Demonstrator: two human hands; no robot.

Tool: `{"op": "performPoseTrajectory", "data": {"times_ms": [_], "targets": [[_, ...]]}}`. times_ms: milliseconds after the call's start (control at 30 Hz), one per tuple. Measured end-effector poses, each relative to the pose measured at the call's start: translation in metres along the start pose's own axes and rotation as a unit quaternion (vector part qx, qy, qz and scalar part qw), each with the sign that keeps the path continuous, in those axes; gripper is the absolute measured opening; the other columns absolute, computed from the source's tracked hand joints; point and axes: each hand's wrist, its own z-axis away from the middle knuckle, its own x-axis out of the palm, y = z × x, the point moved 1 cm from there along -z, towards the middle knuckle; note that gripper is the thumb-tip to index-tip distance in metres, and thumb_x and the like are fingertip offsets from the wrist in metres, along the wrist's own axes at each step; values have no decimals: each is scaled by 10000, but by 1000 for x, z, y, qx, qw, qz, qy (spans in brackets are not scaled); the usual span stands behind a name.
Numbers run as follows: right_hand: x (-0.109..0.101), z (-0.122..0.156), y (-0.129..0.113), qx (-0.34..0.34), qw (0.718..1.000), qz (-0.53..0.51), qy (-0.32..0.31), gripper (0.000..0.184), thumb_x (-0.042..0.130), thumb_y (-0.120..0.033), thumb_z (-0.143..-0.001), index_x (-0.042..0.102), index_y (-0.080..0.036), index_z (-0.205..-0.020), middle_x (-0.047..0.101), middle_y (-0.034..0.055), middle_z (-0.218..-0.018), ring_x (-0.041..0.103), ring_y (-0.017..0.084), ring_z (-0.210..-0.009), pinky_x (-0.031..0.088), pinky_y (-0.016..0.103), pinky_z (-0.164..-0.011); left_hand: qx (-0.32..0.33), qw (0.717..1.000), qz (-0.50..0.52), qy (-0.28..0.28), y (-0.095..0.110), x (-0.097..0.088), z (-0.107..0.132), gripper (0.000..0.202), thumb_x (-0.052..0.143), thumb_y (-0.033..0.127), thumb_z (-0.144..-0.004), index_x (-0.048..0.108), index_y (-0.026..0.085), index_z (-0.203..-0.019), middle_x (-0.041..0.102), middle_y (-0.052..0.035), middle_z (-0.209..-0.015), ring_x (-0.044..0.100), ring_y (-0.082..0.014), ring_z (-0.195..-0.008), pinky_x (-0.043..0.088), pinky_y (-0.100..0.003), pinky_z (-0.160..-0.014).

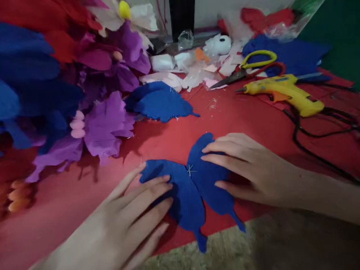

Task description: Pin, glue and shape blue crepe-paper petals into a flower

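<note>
L hand (132, 213) & R hand (244, 168) flat, fingers spread, pressing blue butterfly (194, 187) at red sheet (247, 120) front edge; free room beyond.

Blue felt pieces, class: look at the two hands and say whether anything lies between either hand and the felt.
Nothing visible does. The left hand lies flat on the left felt piece, and the right hand lies flat on the right felt piece. The glue gun and scissors lie farther back, apart.

The head view looks forward and down from close above the blue felt piece (194, 187). It faces across the red sheet (253, 123) beyond that piece.
</note>
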Motion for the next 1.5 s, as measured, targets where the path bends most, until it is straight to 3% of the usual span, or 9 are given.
{"op": "performPoseTrajectory", "data": {"times_ms": [133, 300, 400, 533, 700, 1500], "targets": [[3, 0, -6, -10, 1000, 21, 6, 349, 373, -322, -854, 561, -68, -1003, 532, 101, -1045, 430, 195, -964, 396, 344, -813, 2, 1000, -8, -10, -10, -4, -10, 251, 346, 136, -866, 563, 175, -986, 616, -10, -1077, 467, -108, -1131, 132, -326, -1100], [5, 1, -9, -2, 999, 39, 12, 319, 394, -289, -843, 577, -67, -980, 544, 101, -1011, 446, 200, -917, 411, 344, -765, 11, 997, -63, -36, -9, -7, -14, 242, 345, 126, -846, 528, 167, -998, 577, -46, -1134, 277, -115, -1273, 98, -327, -1102], [6, 2, -11, 1, 999, 39, 18, 323, 405, -305, -839, 574, -70, -981, 542, 102, -1017, 444, 203, -921, 409, 350, -772, -36, 993, -109, -20, 3, -3, -21, 359, 308, 237, -875, 435, 69, -1166, 484, -131, -1259, 274, -170, -1280, 210, -323, -1070], [7, 2, -11, 7, 999, 48, 16, 328, 392, -319, -844, 567, -78, -981, 535, 103, -1023, 437, 197, -938, 402, 351, -797, -63, 984, -165, -34, 16, 8, -34, 562, 240, 361, -893, 312, -61, -1256, 409, -252, -1302, 341, -306, -1242, 337, -441, -991], [8, 2, -11, 5, 998, 56, 12, 309, 386, -298, -846, 560, -82, -982, 529, 96, -1034, 433, 197, -952, 393, 349, -821, -71, 979, -174, -80, 14, 20, -37, 614, 264, 428, -881, 328, -46, -1267, 361, -245, -1338, 319, -328, -1250, 351, -466, -973], [13, 2, -15, 12, 999, 52, -6, 306, 352, -285, -869, 511, -84, -1035, 493, 73, -1063, 409, 179, -999, 378, 316, -892, -65, 982, -167, -67, 12, 23, -34, 590, 245, 410, -884, 352, -35, -1257, 367, -221, -1343, 316, -307, -1257, 319, -451, -986]]}}
